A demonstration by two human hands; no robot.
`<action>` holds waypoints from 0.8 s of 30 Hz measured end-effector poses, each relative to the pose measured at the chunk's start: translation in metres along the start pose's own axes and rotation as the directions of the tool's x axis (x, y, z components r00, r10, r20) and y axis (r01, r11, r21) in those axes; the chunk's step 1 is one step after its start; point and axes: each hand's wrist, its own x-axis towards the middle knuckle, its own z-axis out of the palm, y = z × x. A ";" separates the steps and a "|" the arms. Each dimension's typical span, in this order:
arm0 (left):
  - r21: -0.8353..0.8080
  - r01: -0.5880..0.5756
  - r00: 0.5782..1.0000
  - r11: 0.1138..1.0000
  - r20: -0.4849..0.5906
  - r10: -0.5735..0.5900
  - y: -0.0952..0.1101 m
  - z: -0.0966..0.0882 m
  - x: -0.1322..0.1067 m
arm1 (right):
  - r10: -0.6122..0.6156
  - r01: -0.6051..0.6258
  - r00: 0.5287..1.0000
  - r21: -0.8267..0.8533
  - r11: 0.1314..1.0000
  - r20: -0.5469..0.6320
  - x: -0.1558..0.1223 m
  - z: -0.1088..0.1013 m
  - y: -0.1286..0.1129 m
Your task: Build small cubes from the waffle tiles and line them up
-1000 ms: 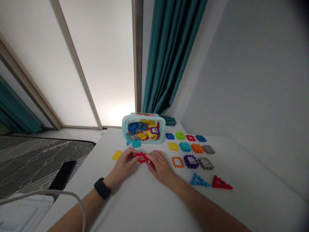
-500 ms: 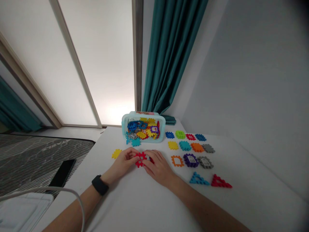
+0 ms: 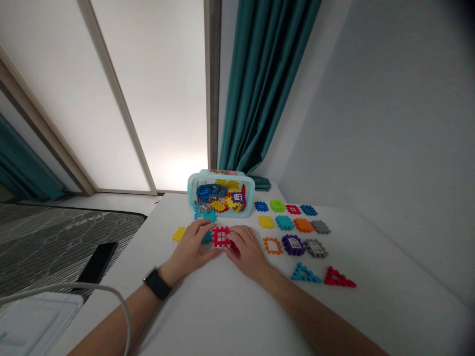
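Observation:
Between my hands, a red window tile with four square holes faces me just above or on the white table. My left hand curls round a teal tile that touches or nearly touches the red one's left edge; whether they are joined I cannot tell. My right hand grips the red tile's right side, fingers over its edge and thumb below. Another red part shows under those fingers, mostly hidden. Left of my left hand lies a yellow tile.
A pale teal bin lies on its side at the back, full of mixed tiles, with teal pieces at its mouth. Rows of tiles lie to the right, with a blue triangle and a red triangle. A white cable crosses lower left.
The red tile has turned upright to face me and shifted slightly up and right. My left hand has opened wider, and the teal tile now shows beside the red one.

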 end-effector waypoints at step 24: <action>0.070 -0.034 0.998 0.997 -0.049 0.038 -0.009 -0.005 0.000 | -0.111 0.124 0.988 -0.124 0.985 0.109 0.001 -0.004 -0.001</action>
